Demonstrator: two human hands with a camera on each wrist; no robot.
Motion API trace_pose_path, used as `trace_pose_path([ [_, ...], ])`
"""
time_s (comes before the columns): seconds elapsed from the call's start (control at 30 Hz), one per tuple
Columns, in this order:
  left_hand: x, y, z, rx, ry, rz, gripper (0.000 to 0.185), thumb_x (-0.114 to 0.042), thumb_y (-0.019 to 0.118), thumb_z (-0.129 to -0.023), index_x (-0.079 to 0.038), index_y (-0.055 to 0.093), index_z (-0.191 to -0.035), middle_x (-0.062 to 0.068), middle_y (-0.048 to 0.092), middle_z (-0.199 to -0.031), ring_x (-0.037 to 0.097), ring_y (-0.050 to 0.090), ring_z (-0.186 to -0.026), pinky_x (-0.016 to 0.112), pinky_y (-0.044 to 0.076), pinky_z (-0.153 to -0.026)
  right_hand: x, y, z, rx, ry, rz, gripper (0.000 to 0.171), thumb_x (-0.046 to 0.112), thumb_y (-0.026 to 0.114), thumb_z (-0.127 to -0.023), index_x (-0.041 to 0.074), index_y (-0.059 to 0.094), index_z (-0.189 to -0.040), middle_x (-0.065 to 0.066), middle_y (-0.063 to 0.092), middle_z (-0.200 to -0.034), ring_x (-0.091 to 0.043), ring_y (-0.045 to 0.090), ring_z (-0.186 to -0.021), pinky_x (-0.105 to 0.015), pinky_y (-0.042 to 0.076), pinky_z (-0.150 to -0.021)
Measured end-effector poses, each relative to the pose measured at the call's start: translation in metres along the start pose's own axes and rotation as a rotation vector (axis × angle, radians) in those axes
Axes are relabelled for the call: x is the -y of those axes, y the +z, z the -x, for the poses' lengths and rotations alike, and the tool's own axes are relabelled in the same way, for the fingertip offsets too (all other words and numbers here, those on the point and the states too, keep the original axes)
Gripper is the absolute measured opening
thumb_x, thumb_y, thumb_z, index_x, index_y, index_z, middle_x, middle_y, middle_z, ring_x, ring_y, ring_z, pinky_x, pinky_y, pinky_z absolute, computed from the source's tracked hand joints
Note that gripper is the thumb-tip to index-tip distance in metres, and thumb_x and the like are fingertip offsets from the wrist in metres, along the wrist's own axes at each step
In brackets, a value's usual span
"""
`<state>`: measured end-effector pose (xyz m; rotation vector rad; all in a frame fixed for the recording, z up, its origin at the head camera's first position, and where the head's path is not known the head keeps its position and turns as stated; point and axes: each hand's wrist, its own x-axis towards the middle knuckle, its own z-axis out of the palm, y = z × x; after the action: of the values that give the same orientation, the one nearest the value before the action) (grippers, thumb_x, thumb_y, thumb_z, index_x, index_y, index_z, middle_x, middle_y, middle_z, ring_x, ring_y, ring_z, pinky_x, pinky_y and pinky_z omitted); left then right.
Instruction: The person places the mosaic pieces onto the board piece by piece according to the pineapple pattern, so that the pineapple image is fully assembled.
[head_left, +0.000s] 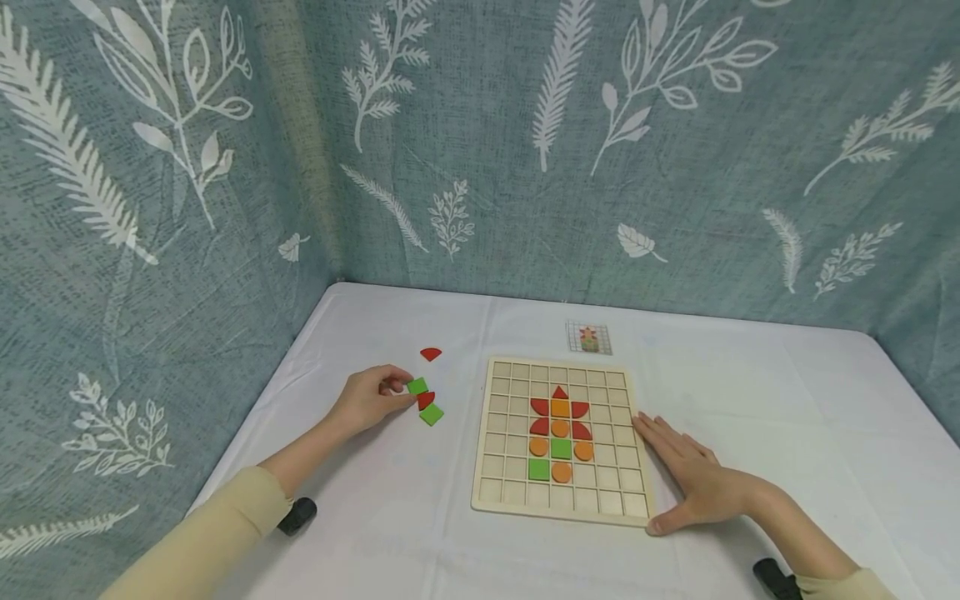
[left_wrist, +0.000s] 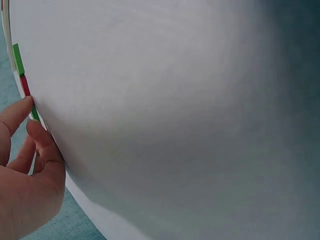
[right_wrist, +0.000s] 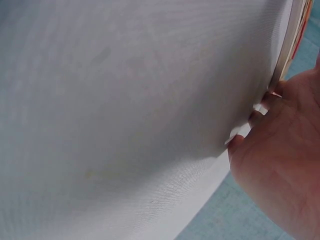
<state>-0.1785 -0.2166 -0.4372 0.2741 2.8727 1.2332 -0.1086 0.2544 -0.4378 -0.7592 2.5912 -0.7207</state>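
On the left of the table my left hand (head_left: pixel 369 398) has its thumb and index fingertips at a green square tile (head_left: pixel 417 386), pinching it at its near side. A red quarter-circle piece (head_left: pixel 426 401) lies against that tile by the thumb, and a second green square (head_left: pixel 431 414) sits just beyond it. My right hand (head_left: pixel 701 483) rests along the right edge of a wooden grid board (head_left: pixel 611 502), fingers straight, thumb at the near right corner. On the board are a red triangle (head_left: pixel 559 392), an orange square (head_left: pixel 560 407), several red quarter-circles, several orange circles and two green squares.
Another red quarter-circle (head_left: pixel 431 354) lies farther back on the left. Behind the board is a small clear card (head_left: pixel 589 337) printed with a coloured grid picture. A white cloth (head_left: pixel 772 400) covers the table, and patterned blue-green curtains (head_left: pixel 487 150) hang behind and to the left.
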Motion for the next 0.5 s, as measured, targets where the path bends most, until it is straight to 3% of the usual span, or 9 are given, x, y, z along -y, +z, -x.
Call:
trace_pose_path([
  [0.33,0.0024,0.0001,-0.0035,-0.038,0.016,-0.017,0.025,-0.013,0.076,-0.083,0.001,0.071,-0.104,0.002,0.063,-0.081,0.017,0.057,-0.076,0.029,0.047,-0.068,0.0005,0.0005,-0.0002,-0.008,-0.014,0.011,0.128,0.056,0.083,-0.068,0.01,0.003,-0.156,-0.018,0.005,-0.161,-0.049,0.005,-0.143,-0.072,0.011,-0.104],
  [0.5,-0.0038,0.002,-0.0009,-0.047,-0.026,0.079,0.029,-0.017,0.078,-0.083,-0.001,0.071,-0.106,0.004,0.068,-0.086,0.017,0.062,-0.079,0.027,0.05,-0.068,0.001,-0.0004,0.0001,-0.001,-0.005,0.014,0.128,0.056,0.082,-0.068,0.01,0.002,-0.156,-0.018,0.004,-0.161,-0.049,0.005,-0.143,-0.072,0.011,-0.104],
])
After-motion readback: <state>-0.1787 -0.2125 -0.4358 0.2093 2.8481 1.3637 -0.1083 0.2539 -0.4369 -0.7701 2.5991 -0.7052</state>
